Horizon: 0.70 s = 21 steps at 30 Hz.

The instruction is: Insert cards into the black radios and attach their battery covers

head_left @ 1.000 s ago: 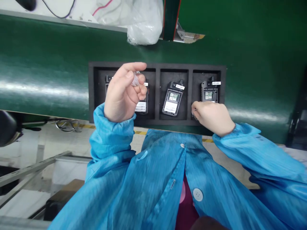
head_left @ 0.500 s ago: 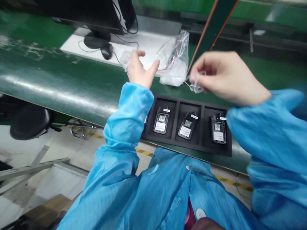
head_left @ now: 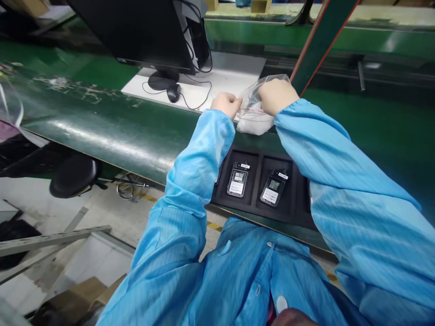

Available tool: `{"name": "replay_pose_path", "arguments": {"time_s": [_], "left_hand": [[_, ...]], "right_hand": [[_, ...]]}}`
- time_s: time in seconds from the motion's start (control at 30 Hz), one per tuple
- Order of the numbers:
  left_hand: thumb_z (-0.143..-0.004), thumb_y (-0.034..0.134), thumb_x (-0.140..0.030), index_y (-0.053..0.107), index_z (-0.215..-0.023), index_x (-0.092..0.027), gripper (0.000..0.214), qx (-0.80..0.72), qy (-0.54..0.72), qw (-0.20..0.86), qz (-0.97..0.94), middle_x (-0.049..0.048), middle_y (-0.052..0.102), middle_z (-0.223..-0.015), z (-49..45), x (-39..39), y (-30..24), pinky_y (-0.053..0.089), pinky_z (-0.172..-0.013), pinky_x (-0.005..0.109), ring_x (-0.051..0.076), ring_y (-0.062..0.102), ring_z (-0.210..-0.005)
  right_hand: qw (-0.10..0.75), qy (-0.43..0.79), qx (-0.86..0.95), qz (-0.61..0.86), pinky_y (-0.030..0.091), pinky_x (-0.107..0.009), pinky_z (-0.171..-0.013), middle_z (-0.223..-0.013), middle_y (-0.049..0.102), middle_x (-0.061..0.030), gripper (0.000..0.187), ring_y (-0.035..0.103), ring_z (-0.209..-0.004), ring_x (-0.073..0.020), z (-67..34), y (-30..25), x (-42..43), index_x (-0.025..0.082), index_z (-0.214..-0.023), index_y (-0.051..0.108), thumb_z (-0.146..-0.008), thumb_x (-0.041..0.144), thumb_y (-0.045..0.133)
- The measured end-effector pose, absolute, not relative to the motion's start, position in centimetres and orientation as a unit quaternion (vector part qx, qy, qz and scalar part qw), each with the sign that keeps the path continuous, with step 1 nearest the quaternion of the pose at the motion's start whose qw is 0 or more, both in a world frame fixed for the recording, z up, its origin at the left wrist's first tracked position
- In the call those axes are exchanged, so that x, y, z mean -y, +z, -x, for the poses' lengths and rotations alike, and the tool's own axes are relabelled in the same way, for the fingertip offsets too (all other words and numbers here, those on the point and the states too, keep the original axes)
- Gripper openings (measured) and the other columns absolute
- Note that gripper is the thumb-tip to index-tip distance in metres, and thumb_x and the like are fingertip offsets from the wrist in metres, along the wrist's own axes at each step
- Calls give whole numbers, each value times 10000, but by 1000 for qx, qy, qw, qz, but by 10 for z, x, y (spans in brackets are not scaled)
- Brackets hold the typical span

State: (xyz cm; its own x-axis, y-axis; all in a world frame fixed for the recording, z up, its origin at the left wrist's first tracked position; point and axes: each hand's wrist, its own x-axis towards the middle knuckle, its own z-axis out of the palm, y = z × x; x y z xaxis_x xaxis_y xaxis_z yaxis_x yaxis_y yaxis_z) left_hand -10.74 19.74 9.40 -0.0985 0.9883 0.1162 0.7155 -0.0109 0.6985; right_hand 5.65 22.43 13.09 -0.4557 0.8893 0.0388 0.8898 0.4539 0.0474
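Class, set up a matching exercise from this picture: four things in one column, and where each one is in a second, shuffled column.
Things:
1. plastic bag
2. mouse
3. black tray
4. stool

Places:
A. on the floor below the belt
B. between both hands
C. near edge of the green belt
D. on the white board beside the monitor stand

Pairs: 1-B, 2-D, 3-C, 4-A

Place: electronics assembly line | Evidence: long green conveyor belt [head_left: 112, 131], black foam tray [head_left: 254, 199] of opened handsets [head_left: 237, 180] at belt's near edge, monitor [head_left: 142, 34], blue antistatic coat [head_left: 238, 271]
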Motion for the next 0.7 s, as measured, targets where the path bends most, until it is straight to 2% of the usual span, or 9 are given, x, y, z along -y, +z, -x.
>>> {"name": "replay_pose_path", "arguments": {"time_s": [0.1,0.23,0.33,0.4,0.47,0.57,0.7], "left_hand": [[-880,531,-354,626,-661,-171,301,-659,338,222,-635,19,445,-603,101,-199,100,373,-725,320,174,483,-696],[-909,537,-344,660,-702,-174,294,-621,412,282,-604,2,378,-577,96,-182,110,362,-665,301,132,400,-612],[-934,522,-386,652,-795,-170,288,-535,499,426,-532,-13,348,-615,94,-147,116,292,-521,244,83,304,-542],[-921,551,-435,643,-865,-149,306,-468,524,513,-494,-20,357,-670,92,-117,116,232,-468,200,46,313,-525],[-911,558,-499,628,-901,-147,358,-419,524,582,-459,-25,370,-703,87,-88,112,231,-449,166,24,335,-516],[-954,460,-527,614,-920,-180,381,-335,508,704,-365,-31,372,-704,77,-56,99,250,-428,139,16,318,-485],[-998,316,-526,638,-903,-210,461,-239,493,802,-241,-32,308,-662,57,-32,82,212,-394,126,20,259,-433]], "right_hand": [[4,-57,844,533,474,-509,-962,-1187,599,-252,268,568,-1141,-376,-66,140,-222,-19,-1079,629,-834,76,576],[37,-72,830,551,463,-515,-983,-1299,534,-216,375,540,-1181,-351,-73,144,-217,47,-1244,558,-877,122,546],[35,-31,819,572,437,-527,-1011,-1302,550,-169,332,517,-1208,-319,-74,138,-217,100,-1206,587,-886,104,501],[24,-9,814,581,437,-518,-1019,-1270,583,-145,304,530,-1193,-300,-74,136,-218,119,-1132,632,-861,76,499],[19,-3,819,574,457,-489,-1015,-1241,610,-108,329,553,-1162,-271,-76,137,-216,171,-1115,658,-843,73,500],[36,-13,845,533,486,-463,-999,-1191,643,-62,430,580,-1116,-250,-87,146,-207,248,-1183,655,-834,77,472],[131,-28,871,473,476,-450,-1009,-1090,677,-71,402,597,-1079,-252,-110,156,-191,182,-1133,673,-842,62,422]]}}
